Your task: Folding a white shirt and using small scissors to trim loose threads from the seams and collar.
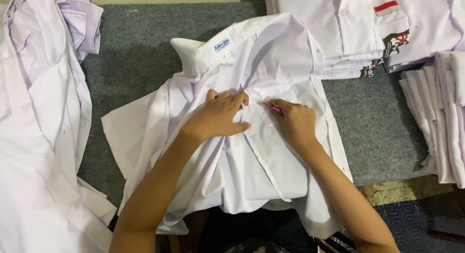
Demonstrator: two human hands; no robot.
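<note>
**Both hands on the white shirt, small tool at the front placket**

From my seat at the feed I see one white shirt (271, 151) spread collar-away on the grey carpeted tabletop (135, 54), its lower half trailing off the near edge toward the lap. My left hand (220, 115) lies flat on the cloth just below the collar (213, 52), fingers together and pressing a fold down – holding nothing, only pinning. My right hand (296, 122) sits just beside it, fingers closed around a small pink-handled tool (271, 107) whose thin metal tip points toward the left fingertips; whether it is a snip or a picker I cannot tell (too small in this view).

The shirt looks light, soft and limp – it wrinkles wherever the hands bear on it and would slide easily over the carpet. I judge the firmest places to take hold are the collar and the doubled front strip, where the layers are stiffer; a pinch on the single-layer body would just bunch up. The sharp tip so near thin cloth and the left fingers calls for care.

Around it: a heap of loose white shirts (38, 127) on the left, a neat stack of folded shirts (348, 35) with a red-and-white patch at upper right, and another folded pile (441, 112) at the right edge
</note>
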